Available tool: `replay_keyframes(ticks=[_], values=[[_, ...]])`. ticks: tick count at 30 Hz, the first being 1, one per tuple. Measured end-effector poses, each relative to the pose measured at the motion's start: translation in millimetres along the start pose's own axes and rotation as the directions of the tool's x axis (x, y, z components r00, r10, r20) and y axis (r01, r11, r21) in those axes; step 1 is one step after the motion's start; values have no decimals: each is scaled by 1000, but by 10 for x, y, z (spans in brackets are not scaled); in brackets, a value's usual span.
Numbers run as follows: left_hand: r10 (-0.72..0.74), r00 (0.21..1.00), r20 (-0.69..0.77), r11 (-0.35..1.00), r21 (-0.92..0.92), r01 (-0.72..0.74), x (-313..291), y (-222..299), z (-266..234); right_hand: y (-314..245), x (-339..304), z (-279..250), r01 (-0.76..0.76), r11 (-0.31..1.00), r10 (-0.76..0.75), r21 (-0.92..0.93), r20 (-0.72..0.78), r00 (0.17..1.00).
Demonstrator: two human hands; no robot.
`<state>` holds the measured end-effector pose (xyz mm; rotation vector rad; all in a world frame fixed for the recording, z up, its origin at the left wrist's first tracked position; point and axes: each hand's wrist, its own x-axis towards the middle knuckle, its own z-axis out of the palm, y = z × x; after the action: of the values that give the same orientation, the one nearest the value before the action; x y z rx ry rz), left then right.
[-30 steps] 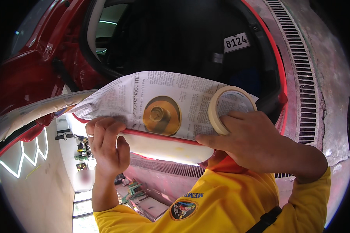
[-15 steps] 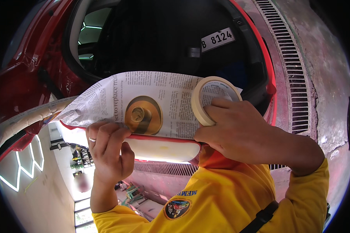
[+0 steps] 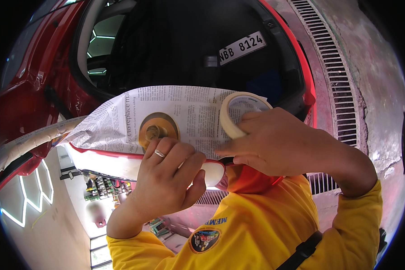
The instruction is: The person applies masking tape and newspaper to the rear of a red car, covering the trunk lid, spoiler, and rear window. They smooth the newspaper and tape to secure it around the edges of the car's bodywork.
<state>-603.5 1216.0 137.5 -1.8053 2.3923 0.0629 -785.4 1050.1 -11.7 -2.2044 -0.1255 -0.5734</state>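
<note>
the sheet of newspaper (image 3: pixel 193 108) lies spread above the red edge (image 3: pixel 108 153), its lower margin running along that edge and its far margin bowed up against the dark opening (image 3: pixel 175 49) of the red car (image 3: pixel 36 67). the paper is creased toward its left end, so it seems wise to smooth it outward from the middle, with light pressure, as thin newsprint would likely tear or pucker if pulled hard. the left hand (image 3: pixel 168 173) is curled over the middle of the edge, its fingers bent onto the lower margin and its thumb standing apart beneath; the fingertips are hidden, so i cannot tell how firmly they pinch. that hand would do best bearing down close to the red line, where a slipped margin would show first. the right hand (image 3: pixel 281 141) has its fingers clamped on the roll of tape (image 3: pixel 228 119), hooked through the ring, with index finger and thumb reaching down to the right end of the edge. holding the roll low and square to the edge should help the strip run straight, without twisting. below the edge is a white panel (image 3: pixel 214 173), best left uncreased by stray paper; farther off, a slotted floor grate (image 3: pixel 337 76) runs past the car.
</note>
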Motion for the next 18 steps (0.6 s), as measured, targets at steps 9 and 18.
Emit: replay_keyframes(ticks=[9,18], values=[[-22,999,32,1000,-16,23,42,35,-35,27,-23,-4,12,1000,-12,17,-3,1000],[-21,999,46,1000,-4,21,61,49,-44,-46,103,-23,95,990,-80,-100,145,986]])
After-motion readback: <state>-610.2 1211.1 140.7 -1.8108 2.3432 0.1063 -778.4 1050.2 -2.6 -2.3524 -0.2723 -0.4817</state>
